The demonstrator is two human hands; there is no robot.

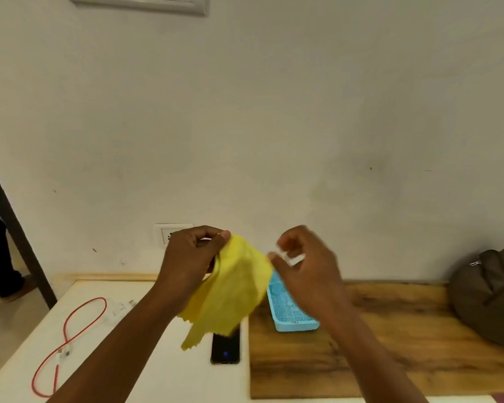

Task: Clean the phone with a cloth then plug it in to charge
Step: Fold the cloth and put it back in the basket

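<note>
Left hand (192,254) pinches the top edge of a yellow cloth (230,286), which hangs above the black phone (226,349) lying flat on the white table (163,373). Right hand (306,266), blurred, fingers loosely curled, at the cloth's right edge; contact unclear. Red charging cable (70,338) lies left.

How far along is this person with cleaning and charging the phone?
Early on. The left hand holds up the yellow cloth, while the right hand, blurred, is beside its edge. The phone lies on the white table, with no wiping under way. The red cable lies loose, not plugged into the phone.
</note>
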